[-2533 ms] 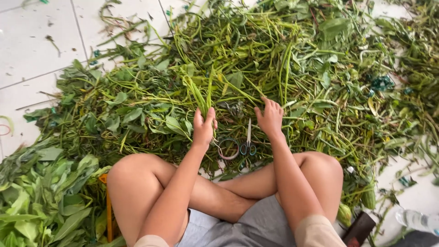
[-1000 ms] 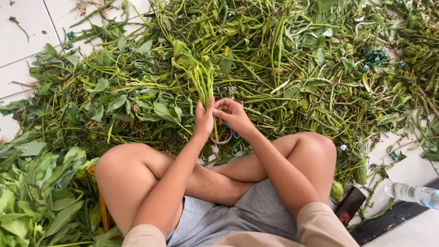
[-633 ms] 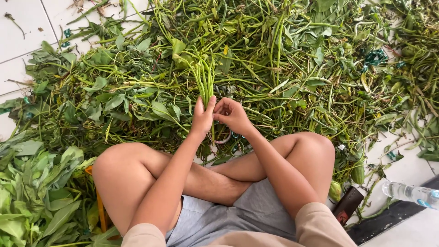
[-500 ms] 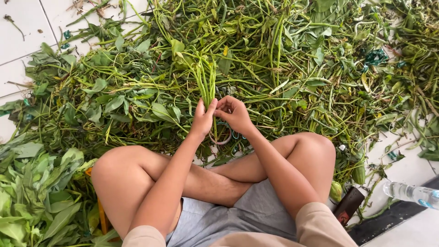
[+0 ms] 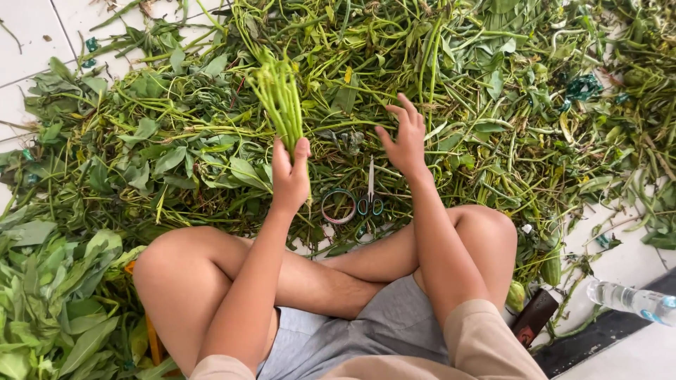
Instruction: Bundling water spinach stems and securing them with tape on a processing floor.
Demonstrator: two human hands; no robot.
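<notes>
Two bare hands work above a floor heaped with cut greens. The left hand (image 5: 290, 176) has its fingers (image 5: 301, 151) wrapped tight around the lower end of a bunch of green stems (image 5: 280, 98), which stands upright out of the fist, tips fanning slightly toward the top of the frame. The right hand (image 5: 405, 141) hovers just beside it, apart from the bunch, fingers spread wide and holding nothing, palm turned toward the left hand.

Between and just below the two hands, a small pair of scissors (image 5: 370, 193) lies on the greens, blades pointing away from the person, with a ring of rubber bands (image 5: 339, 206) touching its handles on the left. Around them spreads a thick pile of leafy stems (image 5: 479, 84) that covers most of the white tiled floor (image 5: 28, 35); nothing stands between the hands and the pile. A separate heap of plucked leaves (image 5: 49, 302) sits beside the left knee.

Both forearms reach forward over crossed bare legs, the left wrist raised higher than the right elbow line. At the lower right, a clear plastic bottle (image 5: 630, 299) lies on its side well apart from the hands, and a small dark rectangular object (image 5: 533, 317) rests near the right knee; what it is cannot be told.
</notes>
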